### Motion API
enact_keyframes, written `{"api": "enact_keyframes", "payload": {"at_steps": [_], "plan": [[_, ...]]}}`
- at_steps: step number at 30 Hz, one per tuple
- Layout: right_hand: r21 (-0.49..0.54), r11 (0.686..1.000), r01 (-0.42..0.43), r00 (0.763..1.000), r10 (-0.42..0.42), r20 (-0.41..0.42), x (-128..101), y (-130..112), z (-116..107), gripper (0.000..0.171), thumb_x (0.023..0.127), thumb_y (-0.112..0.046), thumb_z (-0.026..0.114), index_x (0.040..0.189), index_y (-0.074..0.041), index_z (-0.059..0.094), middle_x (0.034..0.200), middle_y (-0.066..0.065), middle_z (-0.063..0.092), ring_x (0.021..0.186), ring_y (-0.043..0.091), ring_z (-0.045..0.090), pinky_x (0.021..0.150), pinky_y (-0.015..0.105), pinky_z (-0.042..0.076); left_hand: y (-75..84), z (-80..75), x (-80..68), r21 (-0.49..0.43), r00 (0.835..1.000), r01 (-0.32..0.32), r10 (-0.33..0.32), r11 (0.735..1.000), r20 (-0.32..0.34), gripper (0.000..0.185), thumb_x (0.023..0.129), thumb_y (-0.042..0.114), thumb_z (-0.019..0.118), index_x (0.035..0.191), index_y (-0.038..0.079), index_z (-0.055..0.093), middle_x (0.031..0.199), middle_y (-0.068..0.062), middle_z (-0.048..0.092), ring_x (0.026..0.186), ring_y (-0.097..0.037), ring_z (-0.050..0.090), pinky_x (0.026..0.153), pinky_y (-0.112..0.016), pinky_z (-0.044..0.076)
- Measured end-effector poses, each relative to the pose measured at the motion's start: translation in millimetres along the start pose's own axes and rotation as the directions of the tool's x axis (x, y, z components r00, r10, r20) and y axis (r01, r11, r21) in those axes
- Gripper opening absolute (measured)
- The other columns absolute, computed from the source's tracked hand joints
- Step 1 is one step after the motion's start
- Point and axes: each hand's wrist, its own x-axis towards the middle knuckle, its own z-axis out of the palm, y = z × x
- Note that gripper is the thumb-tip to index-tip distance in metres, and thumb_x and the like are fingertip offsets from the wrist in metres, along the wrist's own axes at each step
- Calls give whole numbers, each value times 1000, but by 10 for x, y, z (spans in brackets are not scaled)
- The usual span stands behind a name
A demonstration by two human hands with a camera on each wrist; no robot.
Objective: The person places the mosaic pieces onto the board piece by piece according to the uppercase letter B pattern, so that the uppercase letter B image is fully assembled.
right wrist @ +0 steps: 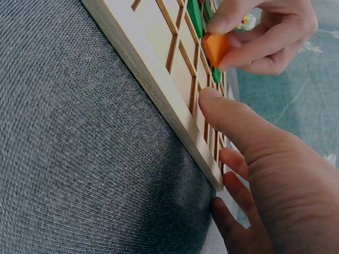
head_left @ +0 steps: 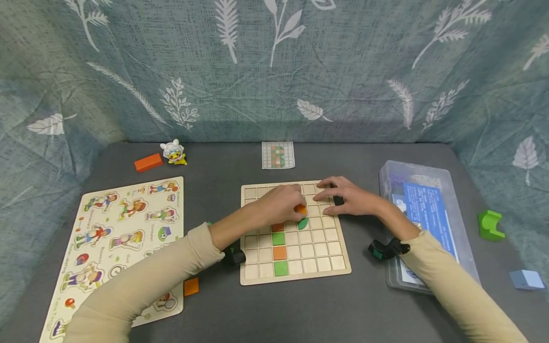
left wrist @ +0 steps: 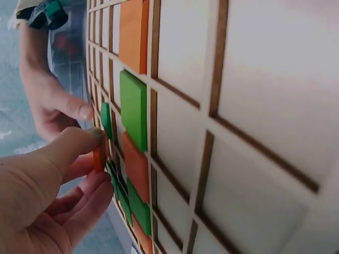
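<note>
A wooden grid board (head_left: 315,265) lies on the grey table. My left hand (head_left: 284,204) reaches over its middle and pinches a small orange tile (right wrist: 215,48) between thumb and fingers, close above the cells. Just below it sits a curved green piece (head_left: 303,223). One column holds green squares (head_left: 280,268) and orange squares (head_left: 279,252) by turns; my left hand covers the upper cells in the head view. At the board's right edge rests my right hand (head_left: 350,196), fingers spread and relaxed, its thumb (right wrist: 217,100) over the border cells.
A printed pattern card (head_left: 278,155) lies behind the board. To the left are a sports picture puzzle (head_left: 141,219), a loose orange tile (head_left: 191,287), an orange block (head_left: 148,163) and a figurine (head_left: 173,152). A plastic box (head_left: 454,205), green block (head_left: 490,225) and blue block (head_left: 526,279) stand right.
</note>
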Motion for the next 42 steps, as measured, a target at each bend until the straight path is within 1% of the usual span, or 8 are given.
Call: {"api": "enact_keyframes", "payload": {"at_steps": [10,17,21,25,28,32,36,42], "plan": [[-10,1000,-5,1000,5,-1,9,14,1,39,89,-24,71,126,-16,65,143,19,44,131,38,37,102,59,35,23,20,44,-24,1000,-5,5,1000,-22,14,87,21,73,91,7,75,89,-7,69,73,-13,56,62,-23,44],[-4,1000,16,1000,-16,-5,14,5,26,38,89,-24,70,126,-16,65,143,19,44,131,39,37,101,60,36,-3,2,-88,-20,1000,1,-1,1000,0,19,88,27,71,92,10,77,91,-5,63,75,-14,55,64,-22,45],[-3,1000,12,1000,-12,-6,13,7,21,38,89,-24,70,126,-16,65,143,19,44,131,39,36,101,60,35,-129,-74,-392,-102,998,47,-49,994,-26,23,92,29,67,104,11,75,101,-5,62,82,-14,55,70,-25,46],[4,1000,4,1000,-4,-2,4,-1,8,39,89,-23,71,126,-15,65,144,20,43,132,40,35,102,61,34,-420,-107,-891,-200,986,107,-130,974,-105,23,91,25,68,110,12,73,104,-3,63,82,-13,55,71,-27,45],[12,1000,-7,1000,7,8,-6,-6,3,39,88,-23,71,126,-15,65,144,19,43,133,39,34,102,60,34,-607,-106,-1272,-218,973,159,-191,963,-133,21,90,22,70,109,14,73,102,-2,64,83,-12,56,72,-29,46],[17,1000,-7,1000,6,15,-2,3,5,39,88,-23,71,126,-15,65,145,18,43,134,38,34,103,60,34,-705,-83,-1658,-208,964,203,-233,957,-129,22,88,21,72,110,16,73,105,0,65,93,-15,60,76,-32,49],[20,1000,-4,1000,3,10,0,8,0,39,88,-23,71,126,-15,64,145,18,42,134,39,34,103,60,34,-697,-71,-1841,-186,964,213,-238,959,-121,25,87,20,73,112,18,72,109,1,64,100,-17,60,81,-36,50],[13,1000,-16,1000,16,15,-1,17,-6,40,89,-25,70,127,-16,64,145,17,42,134,39,34,104,61,33,-672,-58,-1900,-160,965,212,-232,964,-121,28,85,16,74,113,16,70,111,0,63,102,-19,60,85,-40,51]]}}
